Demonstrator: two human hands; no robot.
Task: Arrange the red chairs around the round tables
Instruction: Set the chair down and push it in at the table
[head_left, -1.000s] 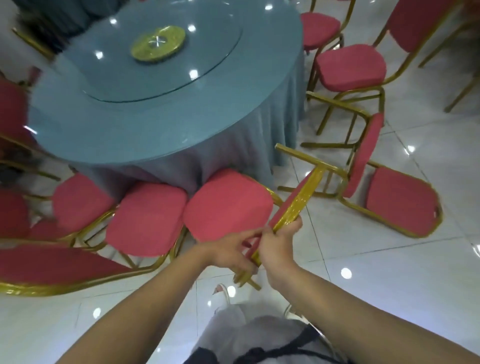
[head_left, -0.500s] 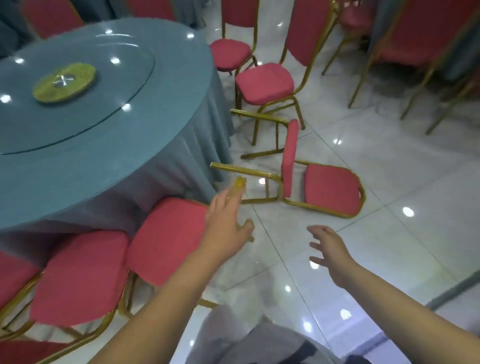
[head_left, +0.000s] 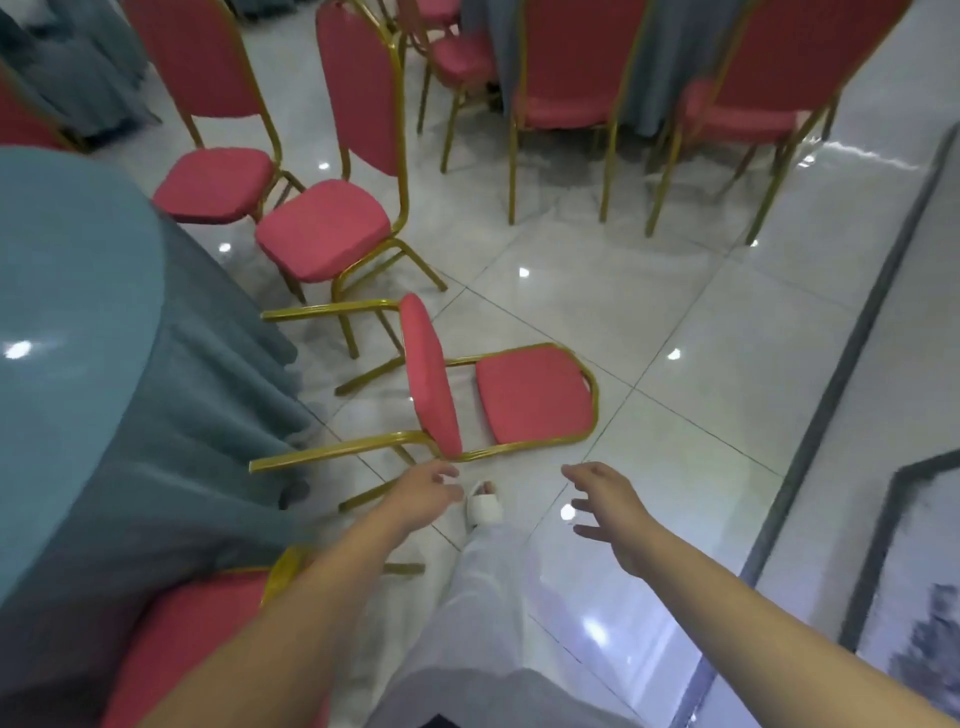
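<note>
Held left hand (head_left: 426, 493) and right hand (head_left: 608, 499) out, fingers loose, gripping nothing. Saw the red chair (head_left: 535, 397) tipped over on the floor (head_left: 675, 291), beside the edge of the round bench (head_left: 78, 312), near both hands.

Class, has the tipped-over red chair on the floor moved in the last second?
No. The tipped chair still lies by the upright chair, legs toward the tablecloth; only the view shifted.

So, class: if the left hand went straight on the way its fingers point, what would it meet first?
Probably the gold frame of the tipped-over chair, just ahead of the left hand; depth is uncertain.
</note>
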